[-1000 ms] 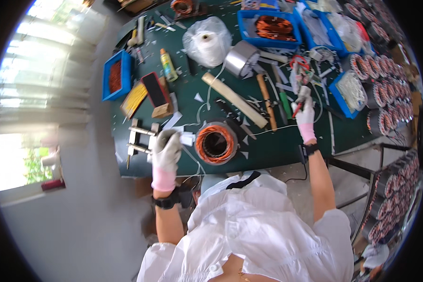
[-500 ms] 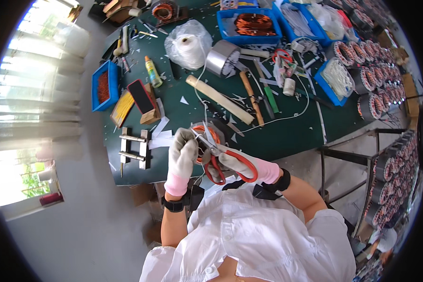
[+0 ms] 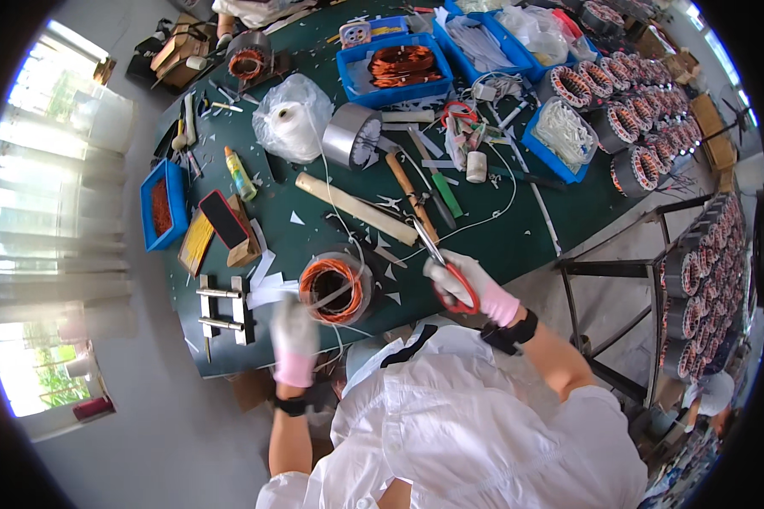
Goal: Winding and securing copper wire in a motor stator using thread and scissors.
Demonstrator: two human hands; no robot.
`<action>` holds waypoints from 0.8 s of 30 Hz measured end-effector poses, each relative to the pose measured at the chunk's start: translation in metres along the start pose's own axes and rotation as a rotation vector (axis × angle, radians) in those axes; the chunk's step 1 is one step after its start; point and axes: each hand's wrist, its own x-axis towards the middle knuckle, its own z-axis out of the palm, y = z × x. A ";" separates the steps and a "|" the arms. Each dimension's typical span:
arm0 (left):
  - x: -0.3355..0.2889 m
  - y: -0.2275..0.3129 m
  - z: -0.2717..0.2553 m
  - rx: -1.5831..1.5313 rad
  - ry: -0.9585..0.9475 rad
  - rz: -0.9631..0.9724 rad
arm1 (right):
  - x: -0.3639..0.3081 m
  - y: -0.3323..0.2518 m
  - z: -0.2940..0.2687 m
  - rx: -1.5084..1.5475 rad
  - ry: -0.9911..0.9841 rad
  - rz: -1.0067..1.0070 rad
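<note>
Red-handled scissors (image 3: 469, 288) are in my gloved right hand (image 3: 458, 276), their blades pointing up and left over the table's near part. My gloved left hand (image 3: 295, 335) is smeared by motion beside a motor stator (image 3: 362, 297); its fingers cannot be made out. The stator stands at the near table edge with its orange copper windings (image 3: 314, 284) facing up. White cord (image 3: 345, 204) runs down to it from a bagged spool (image 3: 290, 123). A loose cord end hangs at the stator's near side.
A wooden stick (image 3: 356, 208) and a hammer handle (image 3: 410, 197) lie beyond the stator. A metal frame (image 3: 221, 310) and a phone (image 3: 224, 220) are to the left. Blue bins (image 3: 395, 95) stand at the back; racked stators (image 3: 696, 297) fill the right side. A metal cylinder (image 3: 341, 136) lies beside the spool.
My hands have parted: the left went down and left, the right moved right with the scissors, away from the stator. The windings are now uncovered. The whole view has shifted.
</note>
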 end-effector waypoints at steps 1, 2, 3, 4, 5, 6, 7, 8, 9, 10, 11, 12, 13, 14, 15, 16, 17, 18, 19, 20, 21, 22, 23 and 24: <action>0.017 -0.030 -0.032 -0.109 0.086 -0.035 | 0.004 0.030 -0.029 -0.641 0.136 -0.211; 0.040 -0.103 -0.082 0.135 0.288 0.008 | 0.006 0.065 -0.055 -1.003 0.235 -0.443; 0.060 -0.033 -0.092 -0.285 0.402 -0.165 | 0.005 0.078 -0.073 -1.030 0.298 -0.238; 0.072 -0.006 -0.104 -0.220 0.671 -0.033 | 0.006 0.082 -0.080 -1.048 0.341 -0.050; 0.083 -0.018 -0.135 -0.247 0.764 -0.025 | 0.012 0.089 -0.088 -1.051 0.350 -0.057; 0.090 -0.031 -0.165 -0.274 0.861 -0.020 | 0.022 0.095 -0.098 -1.044 0.376 -0.049; 0.089 -0.027 -0.167 -0.282 0.865 -0.018 | 0.032 0.099 -0.108 -1.038 0.401 -0.040; 0.088 -0.019 -0.172 -0.240 0.790 -0.034 | 0.041 0.099 -0.119 -1.005 0.441 -0.129; 0.090 -0.014 -0.174 -0.199 0.711 -0.046 | 0.050 0.099 -0.132 -0.973 0.626 -0.195; 0.091 -0.018 -0.171 -0.206 0.712 -0.038 | 0.059 0.098 -0.146 -0.934 0.808 -0.261; 0.091 -0.025 -0.162 -0.101 0.679 0.007 | 0.068 0.100 -0.166 -0.784 0.946 -0.306; 0.089 -0.025 -0.153 0.007 0.643 0.051 | 0.076 0.105 -0.184 -0.626 1.077 -0.347; 0.084 -0.015 -0.135 0.035 0.584 0.050 | 0.085 0.113 -0.199 -0.608 1.252 -0.334; 0.081 -0.029 -0.133 0.054 0.580 0.104 | 0.092 0.103 -0.198 -0.012 1.128 -0.206; 0.077 -0.028 -0.126 0.049 0.552 0.042 | 0.093 0.098 -0.206 0.175 0.979 -0.126; 0.071 -0.025 -0.116 0.044 0.522 -0.019 | 0.094 0.092 -0.216 0.356 0.824 -0.046; 0.069 -0.022 -0.108 0.007 0.514 -0.041 | 0.098 0.088 -0.226 0.440 0.686 -0.092; 0.064 -0.025 -0.110 0.010 0.526 -0.042 | 0.101 0.057 -0.215 0.428 0.604 -0.127; 0.059 -0.028 -0.111 0.014 0.532 -0.032 | 0.098 0.025 -0.210 0.293 0.512 -0.210; 0.058 -0.028 -0.109 0.014 0.528 -0.019 | 0.095 -0.006 -0.214 0.176 0.458 -0.312; 0.056 -0.016 -0.105 0.002 0.526 -0.083 | 0.095 -0.039 -0.220 0.177 0.468 -0.417; 0.055 -0.018 -0.105 0.003 0.528 -0.083 | 0.093 -0.073 -0.227 0.171 0.503 -0.462; 0.053 -0.022 -0.106 0.001 0.538 -0.079 | 0.091 -0.108 -0.238 0.167 0.498 -0.561; 0.055 -0.023 -0.107 -0.007 0.541 -0.073 | 0.082 -0.142 -0.261 0.017 0.476 -0.626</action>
